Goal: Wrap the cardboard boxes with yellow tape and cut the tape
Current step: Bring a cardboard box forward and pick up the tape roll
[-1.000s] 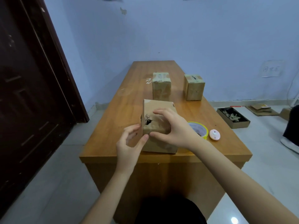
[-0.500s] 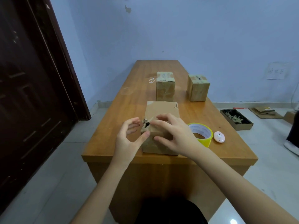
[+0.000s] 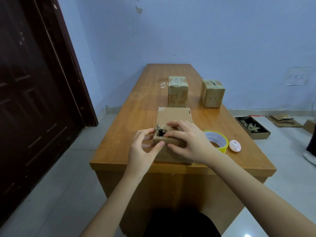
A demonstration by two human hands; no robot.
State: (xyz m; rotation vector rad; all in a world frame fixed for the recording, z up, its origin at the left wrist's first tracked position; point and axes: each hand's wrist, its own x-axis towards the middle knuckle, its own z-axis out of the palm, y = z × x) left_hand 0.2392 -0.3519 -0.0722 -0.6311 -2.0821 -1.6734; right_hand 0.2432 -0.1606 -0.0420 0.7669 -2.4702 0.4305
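A cardboard box (image 3: 172,117) stands at the near end of the wooden table (image 3: 136,115), with a torn hole at its near left top corner. My left hand (image 3: 142,148) grips that corner, thumb on the front face and fingers round the left side. My right hand (image 3: 189,141) lies over the near top edge with fingers curled over it beside the hole. A roll of yellow tape (image 3: 216,140) lies flat just right of the box, partly behind my right hand. Two more cardboard boxes (image 3: 177,91) (image 3: 212,93) stand farther back.
A small pink round object (image 3: 235,146) lies right of the tape. On the floor to the right sit a low tray of scraps (image 3: 252,127) and flattened cardboard (image 3: 282,118). A dark door (image 3: 34,93) fills the left side.
The near box has gone from tilted toward me to flat on the table. My left hand closed in on its torn corner; my right hand stayed on the top edge.
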